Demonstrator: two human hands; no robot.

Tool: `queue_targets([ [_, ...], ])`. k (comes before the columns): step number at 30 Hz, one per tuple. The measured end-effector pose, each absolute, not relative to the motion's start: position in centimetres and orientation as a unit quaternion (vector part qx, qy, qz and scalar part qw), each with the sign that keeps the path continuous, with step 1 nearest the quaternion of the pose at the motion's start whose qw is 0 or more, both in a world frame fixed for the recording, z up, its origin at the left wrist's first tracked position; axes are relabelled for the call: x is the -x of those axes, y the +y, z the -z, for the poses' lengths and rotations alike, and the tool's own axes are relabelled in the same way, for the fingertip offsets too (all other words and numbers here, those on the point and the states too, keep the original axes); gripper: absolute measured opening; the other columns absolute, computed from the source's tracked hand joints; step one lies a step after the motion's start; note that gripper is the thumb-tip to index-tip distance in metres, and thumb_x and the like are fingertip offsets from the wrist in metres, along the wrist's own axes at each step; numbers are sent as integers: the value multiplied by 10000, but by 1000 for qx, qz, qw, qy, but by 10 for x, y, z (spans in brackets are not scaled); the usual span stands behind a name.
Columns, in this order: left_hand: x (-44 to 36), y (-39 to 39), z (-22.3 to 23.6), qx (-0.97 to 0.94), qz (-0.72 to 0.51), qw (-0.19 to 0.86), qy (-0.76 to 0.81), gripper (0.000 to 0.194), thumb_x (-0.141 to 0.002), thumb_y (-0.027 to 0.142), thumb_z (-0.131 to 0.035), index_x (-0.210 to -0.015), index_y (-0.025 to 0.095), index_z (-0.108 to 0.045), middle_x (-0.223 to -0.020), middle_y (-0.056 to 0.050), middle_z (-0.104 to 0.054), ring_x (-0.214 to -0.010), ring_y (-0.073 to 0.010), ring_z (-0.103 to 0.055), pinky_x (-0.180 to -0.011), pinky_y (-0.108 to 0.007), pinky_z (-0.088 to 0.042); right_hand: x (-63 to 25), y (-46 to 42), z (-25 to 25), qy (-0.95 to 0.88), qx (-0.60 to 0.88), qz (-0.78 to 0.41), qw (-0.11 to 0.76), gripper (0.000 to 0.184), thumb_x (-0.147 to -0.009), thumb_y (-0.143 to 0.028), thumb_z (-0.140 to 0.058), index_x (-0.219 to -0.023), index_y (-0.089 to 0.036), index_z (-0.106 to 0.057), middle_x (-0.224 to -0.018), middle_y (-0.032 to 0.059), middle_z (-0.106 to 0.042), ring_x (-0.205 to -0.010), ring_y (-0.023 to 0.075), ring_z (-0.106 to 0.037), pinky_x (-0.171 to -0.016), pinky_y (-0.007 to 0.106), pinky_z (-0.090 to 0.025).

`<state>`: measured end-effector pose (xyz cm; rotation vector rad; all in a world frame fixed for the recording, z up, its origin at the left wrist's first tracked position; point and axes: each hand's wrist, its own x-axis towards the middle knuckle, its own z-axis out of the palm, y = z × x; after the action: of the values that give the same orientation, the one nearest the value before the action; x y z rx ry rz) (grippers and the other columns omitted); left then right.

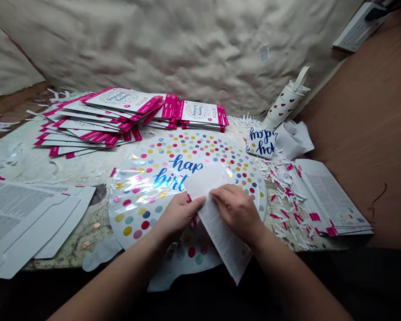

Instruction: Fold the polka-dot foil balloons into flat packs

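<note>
A printed cardboard sleeve (220, 236) with a white flap is held in front of me, tilted, over the table edge. My left hand (183, 211) pinches its left edge between thumb and fingers. My right hand (237, 207) is closed at its upper part, fingertips bent against the card near the flap. Beneath both hands lies a flat round foil balloon (143, 167) with coloured dots and blue lettering, partly covered by the sleeve. Its tail hangs toward the front edge.
Stacks of finished-looking pink-edged packets (120, 100) lie at the back left, with a smaller stack (202, 113) beside them. Flat cards (63, 218) lie left, more cards (334, 196) right. Paper shreds (287, 205), a folded balloon (260, 142) and a heart-patterned bottle (285, 104) are at right.
</note>
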<state>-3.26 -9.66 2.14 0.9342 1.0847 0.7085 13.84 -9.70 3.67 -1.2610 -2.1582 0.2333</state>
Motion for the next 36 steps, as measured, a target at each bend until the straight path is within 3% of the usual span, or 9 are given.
queue_targets([
  [9,32,-104,-31,-497,-303,651,487,402,-754,459,-549,-492,164,-470,-388,33,-456,-366,-76,-374,-389,-195,-257,-128,-100,-41,-842,477,-51,248,189,-855,-107,-434,-793,-155,-606,-783,81,-619,-767,203,-571,-704,319,-457],
  [14,32,-106,-26,-485,-270,667,497,394,-783,479,-510,-554,157,-511,-400,15,-497,-336,-88,-404,-355,-195,-280,-133,-104,-43,-833,482,-113,247,178,-862,-101,-423,-900,-175,-580,-825,53,-634,-766,172,-578,-715,281,-460],
  [18,28,-107,-30,-490,-274,655,506,358,-786,452,-528,-597,148,-532,-432,3,-531,-384,-102,-474,-382,-188,-327,-117,-110,-44,-862,474,-4,180,196,-837,-89,-399,-760,-162,-563,-729,74,-573,-694,201,-522,-625,309,-423],
  [21,27,-107,-34,-490,-279,655,504,331,-777,434,-545,-625,140,-556,-456,-10,-564,-410,-118,-514,-405,-197,-371,-123,-104,-42,-858,476,62,180,185,-811,-89,-394,-726,-163,-542,-716,84,-547,-680,208,-492,-601,314,-406],
  [25,37,-103,-33,-464,-288,661,514,295,-758,402,-576,-625,139,-567,-451,-12,-572,-398,-113,-511,-413,-201,-393,-201,-91,-42,-732,635,120,214,196,-809,-116,-385,-765,-164,-570,-702,92,-567,-650,217,-514,-583,337,-418],
  [27,42,-100,-30,-439,-308,664,522,259,-746,373,-592,-631,141,-572,-434,-3,-562,-380,-108,-496,-404,-201,-389,-243,-94,-45,-653,737,100,142,184,-794,-163,-434,-724,-156,-605,-652,117,-579,-630,257,-551,-566,384,-426],
  [30,38,-102,-27,-409,-335,650,546,237,-744,325,-588,-601,137,-571,-413,-5,-556,-371,-113,-499,-402,-203,-388,-248,-116,-49,-661,738,6,138,286,-772,-278,-545,-996,-123,-634,-950,205,-636,-898,352,-596,-709,492,-468],
  [33,28,-110,-30,-427,-334,642,542,311,-787,367,-549,-597,122,-576,-478,-52,-602,-426,-135,-550,-443,-229,-433,-189,-134,-48,-800,565,-80,187,752,-702,-370,-646,-1363,-158,-357,-1364,165,-423,-1222,344,-419,-932,518,-419],
  [36,36,-112,-38,-542,-378,559,502,312,-760,391,-625,-945,142,-597,-767,-80,-673,-648,-190,-637,-570,-290,-513,-141,-129,-43,-827,511,-32,233,622,-766,-150,-507,-1367,-104,-351,-1346,194,-441,-1236,324,-415,-964,513,-407],
])
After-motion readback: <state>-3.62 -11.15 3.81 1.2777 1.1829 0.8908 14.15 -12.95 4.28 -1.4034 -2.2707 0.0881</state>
